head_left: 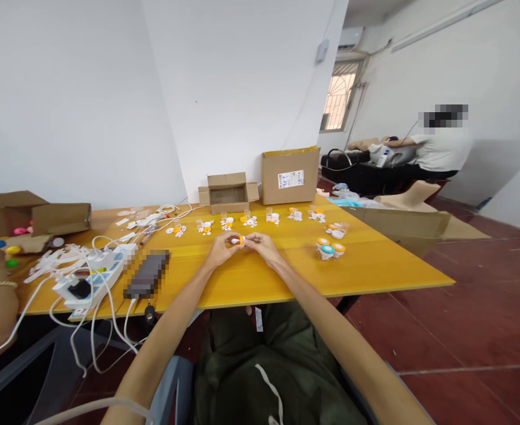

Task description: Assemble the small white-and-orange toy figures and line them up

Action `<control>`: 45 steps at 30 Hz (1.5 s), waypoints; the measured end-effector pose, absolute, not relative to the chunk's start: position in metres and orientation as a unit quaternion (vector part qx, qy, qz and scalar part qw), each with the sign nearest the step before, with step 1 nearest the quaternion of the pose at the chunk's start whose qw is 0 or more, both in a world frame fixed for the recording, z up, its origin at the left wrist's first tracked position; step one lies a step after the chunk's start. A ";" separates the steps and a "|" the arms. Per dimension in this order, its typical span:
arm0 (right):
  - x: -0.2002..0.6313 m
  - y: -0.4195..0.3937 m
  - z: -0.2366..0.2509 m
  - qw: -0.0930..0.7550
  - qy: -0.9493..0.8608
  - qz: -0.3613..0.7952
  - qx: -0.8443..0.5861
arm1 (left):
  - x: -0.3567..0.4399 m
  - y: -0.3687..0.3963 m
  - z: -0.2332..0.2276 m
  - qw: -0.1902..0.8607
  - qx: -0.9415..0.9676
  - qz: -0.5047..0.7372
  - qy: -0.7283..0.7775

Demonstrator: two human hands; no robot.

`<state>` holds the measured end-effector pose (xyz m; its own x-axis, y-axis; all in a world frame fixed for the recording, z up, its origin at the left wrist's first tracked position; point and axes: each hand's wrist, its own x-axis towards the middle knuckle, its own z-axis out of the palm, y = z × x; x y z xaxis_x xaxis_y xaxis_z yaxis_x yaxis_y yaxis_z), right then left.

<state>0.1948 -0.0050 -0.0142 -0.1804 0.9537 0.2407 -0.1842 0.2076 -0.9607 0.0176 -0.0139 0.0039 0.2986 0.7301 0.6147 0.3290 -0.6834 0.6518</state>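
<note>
Surface: a yellow bench (286,277) with a smooth top, standing on a dark red tiled floor (463,319) in a room with white walls (87,88). A barred window (338,94) sits in the far corner. A second person (443,147) in a white shirt sits at a dark table beyond the right end.

On the bench: an open small box (228,192) and a closed larger box (290,175) against the wall; a row of small white and orange parts (260,220) in front of them; three capped vials (328,248) to the right of the hands; a white power strip (92,273) with tangled cables on the left, a dark flat device (147,274) beside it.

Hands: the left hand (221,248) and right hand (262,244) meet above the bench middle, both sets of fingers pinching one small vial (241,240) with an orange cap. The vial is held clear of the surface, between the fingertips of both hands. Its long axis appears to lie roughly left to right, horizontal; which end points which way is too small to tell.
</note>
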 end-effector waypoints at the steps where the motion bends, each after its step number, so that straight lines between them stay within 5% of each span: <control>1: 0.195 -0.004 -0.015 0.540 -0.560 0.526 -0.343 | 0.018 -0.014 0.004 0.206 0.778 0.485 0.341; 45: 0.197 -0.012 -0.009 0.544 -0.576 0.520 -0.318 | 0.018 -0.017 0.007 0.195 0.784 0.472 0.353</control>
<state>0.1967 -0.0125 -0.0093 -0.2056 0.9324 0.2971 -0.2005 0.2570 -0.9454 0.0181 -0.0175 0.0073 0.3049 0.7377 0.6024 0.3690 -0.6746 0.6394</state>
